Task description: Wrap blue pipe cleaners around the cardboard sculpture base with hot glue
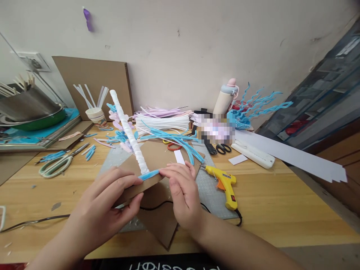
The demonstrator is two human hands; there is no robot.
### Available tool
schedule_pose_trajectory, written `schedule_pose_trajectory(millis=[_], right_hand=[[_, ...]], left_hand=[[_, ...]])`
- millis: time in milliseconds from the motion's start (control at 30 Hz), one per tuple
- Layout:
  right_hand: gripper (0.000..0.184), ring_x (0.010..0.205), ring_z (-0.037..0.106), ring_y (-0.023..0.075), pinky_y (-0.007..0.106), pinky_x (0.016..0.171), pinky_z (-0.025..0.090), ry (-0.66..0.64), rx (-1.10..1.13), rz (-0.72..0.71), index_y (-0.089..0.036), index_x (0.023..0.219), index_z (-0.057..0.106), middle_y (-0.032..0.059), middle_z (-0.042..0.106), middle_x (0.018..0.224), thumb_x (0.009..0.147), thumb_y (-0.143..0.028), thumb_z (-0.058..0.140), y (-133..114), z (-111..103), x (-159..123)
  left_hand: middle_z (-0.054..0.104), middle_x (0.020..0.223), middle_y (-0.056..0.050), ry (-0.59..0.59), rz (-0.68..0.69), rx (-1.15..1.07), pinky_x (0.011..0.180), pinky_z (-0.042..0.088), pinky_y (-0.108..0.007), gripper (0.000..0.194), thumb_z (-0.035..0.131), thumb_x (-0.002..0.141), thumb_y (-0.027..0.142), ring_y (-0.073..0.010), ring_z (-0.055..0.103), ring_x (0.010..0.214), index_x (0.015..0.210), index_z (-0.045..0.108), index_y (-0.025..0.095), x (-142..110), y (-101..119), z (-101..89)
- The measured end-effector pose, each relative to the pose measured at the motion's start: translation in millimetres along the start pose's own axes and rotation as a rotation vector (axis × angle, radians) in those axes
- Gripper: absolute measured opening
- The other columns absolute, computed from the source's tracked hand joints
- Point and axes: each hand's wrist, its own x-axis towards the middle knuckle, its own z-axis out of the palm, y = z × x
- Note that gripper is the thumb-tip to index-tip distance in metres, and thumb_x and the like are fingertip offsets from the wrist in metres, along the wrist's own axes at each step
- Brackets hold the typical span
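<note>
My left hand is closed on a brown cardboard base, thumb under its near edge and fingers on top. A fuzzy blue pipe cleaner lies along that edge, its left end at my left fingertips. My right hand presses its fingers on the strip's right end, with the thumb bent beside them. From the base rises a tilted white-wrapped rod. Blue and pink pipe-cleaner flowers show behind the rod. Under the hands is another piece of cardboard.
A yellow glue gun lies right of my right hand, its black cord running under the cardboard. Green-handled scissors lie left. Bundles of white pipe cleaners and blue pipe cleaners lie behind. A bottle stands by the wall.
</note>
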Motion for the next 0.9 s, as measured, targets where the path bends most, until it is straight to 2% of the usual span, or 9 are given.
schedule_pose_trajectory(millis=[367,433,500,533,600,667,700,767,900], right_hand=[[0.032,0.103,0.063,0.0236,0.049,0.110,0.021,-0.018,-0.094,-0.369,-0.023,0.114,0.066,0.0031,0.074,0.103,0.089,-0.019,0.048,-10,-9,-1],[0.034,0.102,0.063,0.0231,0.050,0.110,0.020,0.003,-0.065,-0.386,-0.024,0.117,0.064,0.0026,0.074,0.104,0.088,-0.018,0.047,-9,-11,-2],[0.032,0.100,0.063,0.0219,0.048,0.109,0.024,0.076,0.007,-0.236,-0.025,0.114,0.065,0.0018,0.072,0.104,0.089,-0.019,0.045,-4,-8,-2],[0.029,0.100,0.062,0.0215,0.047,0.107,0.029,0.124,0.075,-0.088,-0.026,0.110,0.066,0.0016,0.071,0.103,0.091,-0.020,0.044,-1,-5,-1],[0.024,0.100,0.062,0.0210,0.042,0.101,0.038,0.196,0.311,0.307,-0.025,0.097,0.068,0.0021,0.069,0.099,0.093,-0.028,0.044,9,4,2],[0.025,0.095,0.063,0.0217,0.041,0.093,0.044,0.199,0.556,0.655,-0.022,0.087,0.068,0.0041,0.069,0.093,0.092,-0.035,0.047,20,15,5],[0.026,0.091,0.064,0.0222,0.041,0.090,0.046,0.179,0.637,0.766,-0.021,0.084,0.068,0.0052,0.069,0.089,0.090,-0.037,0.048,25,20,6],[0.027,0.083,0.066,0.0226,0.042,0.084,0.049,0.150,0.701,0.858,-0.019,0.081,0.068,0.0066,0.070,0.084,0.087,-0.037,0.049,31,27,7],[0.026,0.087,0.066,0.0210,0.040,0.089,0.048,0.167,0.712,0.835,-0.020,0.081,0.070,0.0042,0.071,0.083,0.087,-0.037,0.051,29,26,6]], left_hand=[[0.063,0.093,-0.004,-0.015,0.038,-0.011,0.078,0.051,-0.029,0.019,0.060,0.086,0.012,-0.0154,0.061,0.082,0.103,0.058,0.019,0,10,3.8],[0.063,0.093,-0.004,-0.013,0.037,-0.011,0.078,0.051,-0.030,0.020,0.060,0.085,0.011,-0.0155,0.061,0.082,0.104,0.058,0.018,-1,10,4.1],[0.063,0.093,-0.004,-0.008,0.040,-0.004,0.078,0.051,-0.029,0.020,0.061,0.085,0.011,-0.0151,0.061,0.082,0.104,0.058,0.018,-2,11,3.7],[0.063,0.093,-0.004,-0.005,0.041,0.001,0.079,0.051,-0.029,0.020,0.061,0.085,0.011,-0.0148,0.061,0.082,0.103,0.059,0.017,-2,11,3.4],[0.063,0.094,-0.004,-0.002,0.037,0.004,0.079,0.050,-0.028,0.019,0.061,0.085,0.011,-0.0140,0.060,0.083,0.103,0.059,0.017,-1,11,2.7],[0.062,0.094,-0.003,0.000,0.032,0.002,0.079,0.049,-0.026,0.019,0.061,0.086,0.010,-0.0127,0.059,0.083,0.103,0.059,0.017,0,11,2.1],[0.061,0.094,-0.003,0.000,0.031,0.001,0.078,0.049,-0.026,0.019,0.060,0.086,0.010,-0.0121,0.059,0.083,0.103,0.058,0.017,1,11,1.8],[0.061,0.093,-0.003,0.006,0.033,0.008,0.078,0.048,-0.025,0.018,0.060,0.087,0.010,-0.0114,0.058,0.083,0.103,0.058,0.016,2,11,1.5],[0.060,0.094,-0.003,0.008,0.021,0.014,0.080,0.047,-0.026,0.018,0.060,0.086,0.009,-0.0116,0.058,0.085,0.103,0.058,0.016,0,9,1.1]])
